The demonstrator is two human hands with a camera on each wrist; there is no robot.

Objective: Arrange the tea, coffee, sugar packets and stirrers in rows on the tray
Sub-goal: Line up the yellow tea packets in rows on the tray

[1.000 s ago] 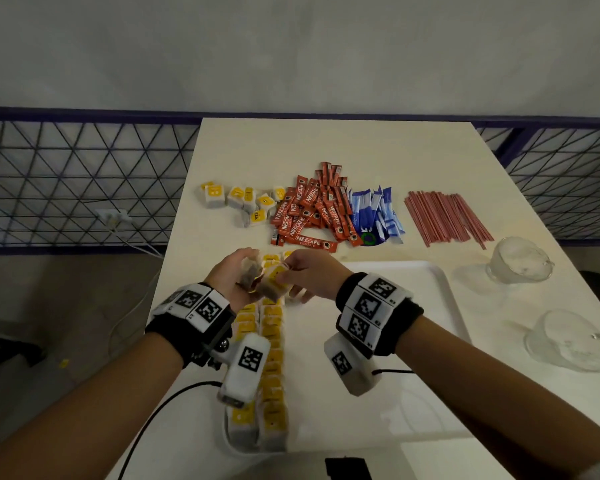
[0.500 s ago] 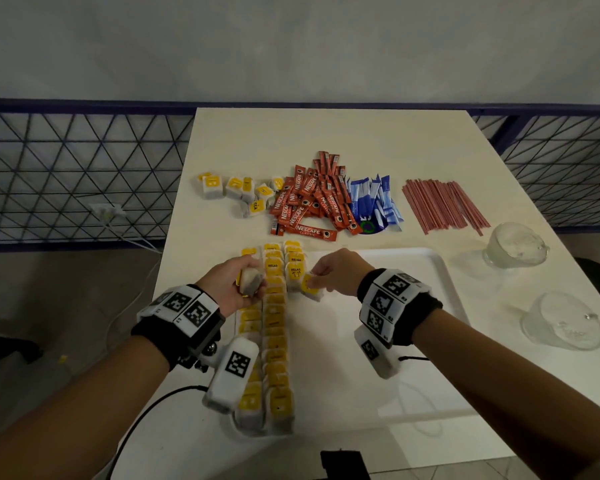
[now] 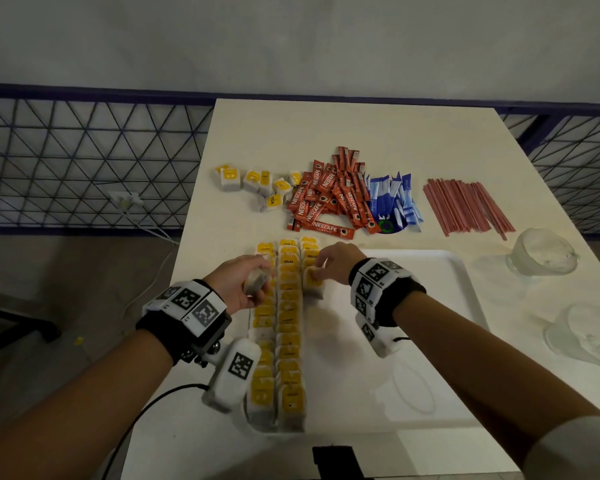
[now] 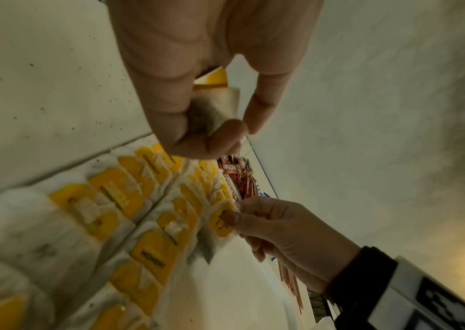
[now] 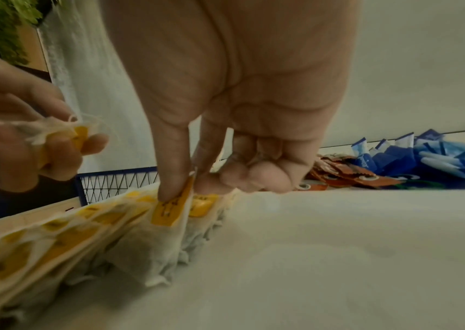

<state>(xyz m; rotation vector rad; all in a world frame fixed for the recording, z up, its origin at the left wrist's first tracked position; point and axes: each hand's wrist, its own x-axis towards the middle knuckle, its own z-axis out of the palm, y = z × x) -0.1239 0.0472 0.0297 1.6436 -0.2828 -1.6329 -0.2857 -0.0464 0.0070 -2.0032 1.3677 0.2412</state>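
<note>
The white tray holds rows of yellow-tagged tea bags along its left side. My right hand pinches a tea bag by its top, standing it in the third row's near end. My left hand grips another tea bag above the left row. Beyond the tray lie loose tea bags, red coffee sticks, blue sugar packets and red stirrers.
Two upturned glass cups stand on the table to the right of the tray. A blue mesh railing runs behind the table. A dark object sits at the table's near edge.
My hands have moved apart and down from above the tray. The right one has carried its tea bag down into the third row; the left one still holds its own.
</note>
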